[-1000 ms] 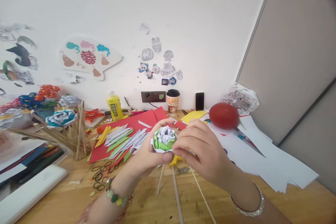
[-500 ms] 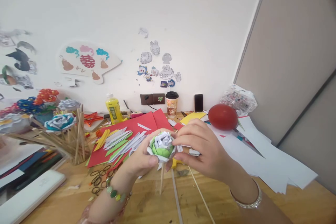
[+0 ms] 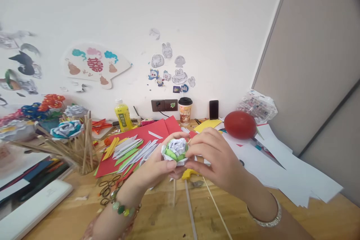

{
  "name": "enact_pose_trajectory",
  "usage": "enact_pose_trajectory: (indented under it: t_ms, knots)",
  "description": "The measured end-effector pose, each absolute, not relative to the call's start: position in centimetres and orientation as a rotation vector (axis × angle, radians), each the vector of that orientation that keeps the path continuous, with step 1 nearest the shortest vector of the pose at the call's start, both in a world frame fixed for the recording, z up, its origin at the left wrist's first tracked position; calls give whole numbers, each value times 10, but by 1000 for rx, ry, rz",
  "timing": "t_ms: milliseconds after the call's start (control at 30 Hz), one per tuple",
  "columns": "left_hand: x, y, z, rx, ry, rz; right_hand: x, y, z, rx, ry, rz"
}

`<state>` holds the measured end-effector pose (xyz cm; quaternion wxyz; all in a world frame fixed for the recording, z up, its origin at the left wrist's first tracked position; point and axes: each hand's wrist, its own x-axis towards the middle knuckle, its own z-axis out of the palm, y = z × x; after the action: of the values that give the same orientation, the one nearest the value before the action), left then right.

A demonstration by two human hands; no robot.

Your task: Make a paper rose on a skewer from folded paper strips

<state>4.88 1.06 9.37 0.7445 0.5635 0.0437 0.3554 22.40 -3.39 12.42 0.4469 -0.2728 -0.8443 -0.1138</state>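
Note:
A paper rose (image 3: 176, 149) with crumpled white petals at its centre, a green layer around them and white outer petals stands on a wooden stick stem (image 3: 174, 193). My left hand (image 3: 157, 165) cups it from the left and below, thumb across the front. At the flower's right edge, my right hand (image 3: 215, 157) has its thumb and fingers closed on a petal. A thin stick (image 3: 218, 208) runs up behind my right hand; whether the fingers touch it is hidden. A grey strip (image 3: 190, 206) lies below the flower.
Red paper (image 3: 152, 131) bears white and green strips (image 3: 135, 152) on the left. A cup of sticks (image 3: 84, 153) stands farther left, and black rubber bands (image 3: 107, 189) lie in front. White sheets (image 3: 284, 172) and a red balloon (image 3: 240, 125) are right. A lidded cup (image 3: 185, 112) is behind.
The flower has tilted and its centre now turns more towards the right hand. My left thumb has shifted slightly right and up along the outer petals. The right fingers stay at the same edge.

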Motion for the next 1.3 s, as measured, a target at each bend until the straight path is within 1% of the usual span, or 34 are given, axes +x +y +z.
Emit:
enact_pose_trajectory:
  t_ms: [300, 567, 767, 967, 1067, 1200, 1300]
  knots:
    - [56, 5, 93, 1208, 170, 814, 225, -47, 136, -841, -2177, -246]
    - [58, 3, 96, 1240, 182, 804, 226, -51, 138, -825, -2171, -461]
    - [58, 3, 95, 1256, 167, 787, 227, -50, 138, -790, -2190, -440]
    - [59, 4, 96, 1259, 191, 801, 227, -48, 135, -733, -2168, -670]
    - [60, 4, 97, 1236, 187, 809, 226, -47, 133, -711, -2171, -723]
    - [59, 4, 97, 1245, 181, 801, 226, -45, 131, -702, -2180, -697]
    - [58, 5, 96, 1264, 165, 789, 229, -42, 131, -674, -2214, -575]
